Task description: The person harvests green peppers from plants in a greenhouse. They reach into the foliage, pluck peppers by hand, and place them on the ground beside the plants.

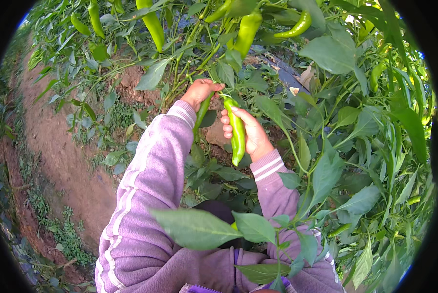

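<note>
A long light-green pepper (237,133) lies in my right hand (253,133), with the fingers wrapped around its upper half and the thumb along its top. Its pale stalk reaches up toward my left hand (201,92). The thumb and fingertips of that hand pinch a thin stem of the pepper plant (193,67), just above the stalk. Below the left palm hangs a second green pepper (203,113), partly covered by the hand and cuff. Whether the left fingers also hold this second pepper, I cannot tell.
More green peppers (248,31) hang from branches ahead. Dense leafy plants (350,146) crowd the right side, and a leafy shoot (255,227) crosses before my chest. A bare dirt path (58,146) runs along the left. Dark plastic sheeting (283,71) shows behind the stems.
</note>
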A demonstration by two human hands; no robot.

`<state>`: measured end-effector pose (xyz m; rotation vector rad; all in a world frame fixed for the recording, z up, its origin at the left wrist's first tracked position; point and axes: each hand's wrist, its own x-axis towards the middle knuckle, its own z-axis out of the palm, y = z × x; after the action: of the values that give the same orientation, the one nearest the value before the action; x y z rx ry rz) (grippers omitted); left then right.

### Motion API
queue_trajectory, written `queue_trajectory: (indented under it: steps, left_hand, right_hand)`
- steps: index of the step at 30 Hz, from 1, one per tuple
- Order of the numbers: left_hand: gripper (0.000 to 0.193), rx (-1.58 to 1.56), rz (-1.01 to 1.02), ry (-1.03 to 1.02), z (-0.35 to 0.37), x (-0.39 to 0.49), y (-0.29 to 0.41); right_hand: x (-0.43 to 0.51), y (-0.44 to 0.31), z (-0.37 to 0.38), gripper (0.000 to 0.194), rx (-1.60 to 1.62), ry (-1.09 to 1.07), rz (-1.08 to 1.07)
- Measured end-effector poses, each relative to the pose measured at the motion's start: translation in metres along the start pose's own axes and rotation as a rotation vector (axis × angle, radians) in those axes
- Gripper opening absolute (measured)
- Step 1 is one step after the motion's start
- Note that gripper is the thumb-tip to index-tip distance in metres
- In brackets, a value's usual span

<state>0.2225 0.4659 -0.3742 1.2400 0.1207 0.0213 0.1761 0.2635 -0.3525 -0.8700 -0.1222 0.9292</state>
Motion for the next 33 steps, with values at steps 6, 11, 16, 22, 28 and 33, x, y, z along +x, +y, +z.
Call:
queue_trajectory:
  steps: [6, 11, 16, 22, 28, 33]
  left_hand:
    - [0.019, 0.053, -0.046, -0.122, -0.019, -0.019, 0.01]
    - [0.041, 0.196, -0.001, 0.156, -0.037, -0.065, 0.034]
    - [0.056, -0.315, 0.193, -0.041, -0.01, -0.156, 0.035]
    - [0.047, -0.325, 0.312, 0.083, 0.049, -0.287, 0.018]
    - [0.063, -0.485, 0.289, 0.045, 0.129, -0.388, 0.004]
    - [0.064, -0.223, 0.392, -0.085, 0.154, -0.403, -0.03]
  right_hand:
    - [-0.02, 0.0, 0.022, 0.027, 0.162, -0.129, 0.051]
    - [-0.065, 0.012, 0.03, 0.019, 0.17, -0.149, -0.107]
    - [-0.095, 0.05, 0.056, 0.026, -0.094, 0.017, -0.285]
    - [-0.142, 0.127, 0.114, 0.058, -0.32, -0.111, -0.4]
    - [-0.267, 0.142, 0.079, 0.073, -0.651, -0.243, -0.594]
    - [-0.449, 0.15, 0.024, 0.061, -1.343, 0.136, -0.455]
